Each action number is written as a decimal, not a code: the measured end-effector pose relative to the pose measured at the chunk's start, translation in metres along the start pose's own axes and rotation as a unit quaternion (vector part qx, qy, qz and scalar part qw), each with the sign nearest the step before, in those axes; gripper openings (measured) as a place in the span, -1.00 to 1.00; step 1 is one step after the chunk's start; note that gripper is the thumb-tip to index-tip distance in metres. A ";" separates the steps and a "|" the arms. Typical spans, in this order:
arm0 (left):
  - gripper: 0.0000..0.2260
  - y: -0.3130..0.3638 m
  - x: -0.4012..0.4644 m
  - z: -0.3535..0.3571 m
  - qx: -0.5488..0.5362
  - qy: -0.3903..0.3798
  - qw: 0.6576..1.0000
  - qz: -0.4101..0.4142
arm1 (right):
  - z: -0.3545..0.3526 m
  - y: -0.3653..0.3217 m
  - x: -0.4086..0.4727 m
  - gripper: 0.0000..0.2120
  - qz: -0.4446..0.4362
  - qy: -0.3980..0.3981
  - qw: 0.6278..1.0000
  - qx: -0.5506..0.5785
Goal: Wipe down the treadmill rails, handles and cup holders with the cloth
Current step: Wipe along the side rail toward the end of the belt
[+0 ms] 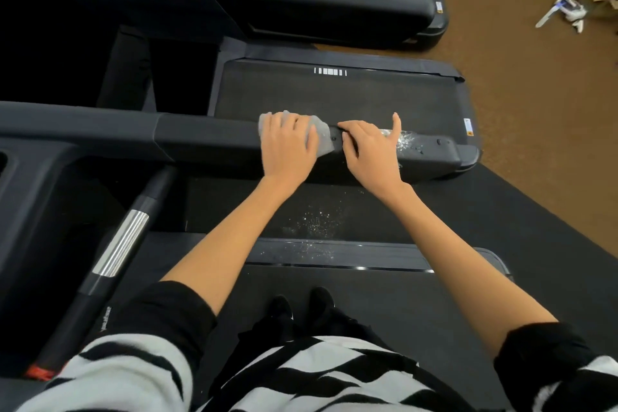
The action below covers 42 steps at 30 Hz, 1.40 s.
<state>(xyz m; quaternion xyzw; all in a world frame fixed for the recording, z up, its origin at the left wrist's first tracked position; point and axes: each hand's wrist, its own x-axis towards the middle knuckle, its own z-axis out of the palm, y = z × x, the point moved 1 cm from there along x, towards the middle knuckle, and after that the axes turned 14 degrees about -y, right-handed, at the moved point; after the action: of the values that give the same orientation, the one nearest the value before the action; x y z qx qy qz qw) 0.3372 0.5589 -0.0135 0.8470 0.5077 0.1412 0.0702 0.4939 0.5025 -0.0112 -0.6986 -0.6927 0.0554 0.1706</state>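
The grey cloth (321,137) lay draped over the treadmill's side rail (207,140) at the centre of the frame, pinned flat there, probably so a push along the rail would carry it toward the wet, speckled patch (409,140) just to the right. The left hand (289,144) pressed on the cloth with fingers spread nearly straight. The right hand (371,147) rested open on the bare rail just beside it, holding nothing, likely as a brace.
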 end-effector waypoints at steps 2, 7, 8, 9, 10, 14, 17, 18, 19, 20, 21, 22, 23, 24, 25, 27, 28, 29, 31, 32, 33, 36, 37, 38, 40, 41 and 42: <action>-0.67 0.025 0.004 0.006 -0.040 -0.025 0.999 0.006 | -0.002 0.000 -0.003 -0.71 0.008 0.002 0.999 0.040; -0.60 0.058 -0.007 0.002 -0.307 -0.067 0.949 0.023 | -0.013 -0.001 0.002 -0.60 0.009 0.061 0.980 0.192; -0.59 0.058 -0.009 -0.005 -0.391 -0.070 0.918 0.006 | -0.014 -0.003 0.006 -0.62 -0.003 0.075 0.974 0.215; -0.58 0.057 -0.010 -0.010 -0.455 -0.060 0.888 -0.019 | -0.015 -0.007 0.011 -0.64 -0.011 0.082 0.970 0.230; -0.57 0.053 -0.010 -0.016 -0.493 -0.040 0.868 -0.048 | -0.016 -0.013 0.017 -0.65 -0.018 0.084 0.967 0.241; -0.54 0.024 -0.005 -0.023 -0.497 -0.001 0.862 -0.101 | -0.009 -0.043 0.037 -0.67 -0.046 0.060 0.963 0.260; -0.54 0.003 -0.004 -0.024 -0.412 -0.009 0.907 -0.089 | 0.005 -0.052 0.037 -0.74 -0.035 0.001 0.968 0.248; -0.55 -0.003 -0.004 -0.024 -0.376 -0.016 0.923 -0.080 | 0.008 -0.052 0.035 -0.79 -0.027 -0.007 0.973 0.230; -0.57 -0.011 -0.002 -0.024 -0.341 -0.025 0.937 -0.072 | 0.011 -0.051 0.032 -0.84 -0.023 -0.002 0.979 0.203; -0.58 -0.018 0.000 -0.024 -0.309 -0.033 0.948 -0.065 | 0.013 -0.050 0.029 -0.84 -0.027 0.015 0.986 0.167; -0.60 -0.025 0.002 -0.024 -0.278 -0.036 0.958 -0.059 | 0.015 -0.049 0.025 -0.80 -0.039 0.035 0.992 0.118; -0.61 -0.031 0.004 -0.024 -0.244 -0.034 0.968 -0.052 | 0.018 -0.047 0.022 -0.77 -0.048 0.051 0.996 0.061; -0.62 -0.037 0.005 -0.024 -0.208 -0.032 0.976 -0.046 | 0.020 -0.044 0.017 -0.72 -0.053 0.059 0.997 0.003; -0.63 -0.044 0.007 -0.023 -0.173 -0.034 0.983 -0.046 | 0.022 -0.042 0.012 -0.67 -0.055 0.057 0.996 -0.044; -0.64 -0.049 0.008 -0.022 -0.144 -0.038 0.988 -0.050 | 0.025 -0.039 0.006 -0.63 -0.058 0.045 0.995 -0.072; -0.63 -0.058 0.012 -0.021 -0.113 -0.046 0.991 -0.060 | 0.027 -0.035 0.000 -0.58 -0.068 0.018 0.993 -0.091; -0.63 -0.059 0.013 -0.020 -0.110 -0.050 0.990 -0.065 | 0.027 -0.034 0.000 -0.58 -0.073 0.011 0.993 -0.094; -0.62 -0.060 0.014 -0.019 -0.112 -0.052 0.990 -0.069 | 0.027 -0.034 0.002 -0.57 -0.074 0.008 0.992 -0.098; -0.61 -0.057 0.016 -0.018 -0.110 -0.056 0.990 -0.073 | 0.027 -0.033 0.008 -0.55 -0.078 0.003 0.991 -0.107; -0.61 -0.056 0.015 -0.017 -0.101 -0.057 0.990 -0.074 | 0.027 -0.032 0.010 -0.55 -0.083 0.000 0.990 -0.114; -0.61 -0.054 0.015 -0.016 -0.088 -0.060 0.992 -0.074 | 0.027 -0.031 0.012 -0.55 -0.087 -0.002 0.989 -0.121; -0.62 -0.051 0.015 -0.016 -0.053 -0.076 0.992 -0.084 | 0.026 -0.029 0.015 -0.59 -0.080 0.007 0.988 -0.129; -0.62 -0.050 0.015 -0.017 -0.052 -0.080 0.992 -0.087 | 0.026 -0.029 0.016 -0.61 -0.071 0.014 0.989 -0.130; -0.63 -0.049 0.015 -0.018 -0.055 -0.083 0.991 -0.089 | 0.025 -0.029 0.017 -0.63 -0.060 0.016 0.990 -0.129; -0.63 -0.046 0.014 -0.020 -0.057 -0.089 0.990 -0.088 | 0.023 -0.029 0.021 -0.67 -0.038 0.019 0.992 -0.121; -0.63 -0.045 0.014 -0.020 -0.055 -0.094 0.990 -0.087 | 0.021 -0.027 0.023 -0.68 -0.028 0.019 0.993 -0.114; -0.63 -0.043 0.014 -0.019 -0.052 -0.101 0.990 -0.087 | 0.019 -0.025 0.025 -0.68 -0.018 0.016 0.994 -0.107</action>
<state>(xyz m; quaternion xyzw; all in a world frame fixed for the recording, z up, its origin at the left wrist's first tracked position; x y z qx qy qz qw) 0.3008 0.5909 -0.0040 0.8049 0.5615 0.0749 0.1770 0.4653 0.5297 -0.0172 -0.7009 -0.7043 -0.0334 0.1072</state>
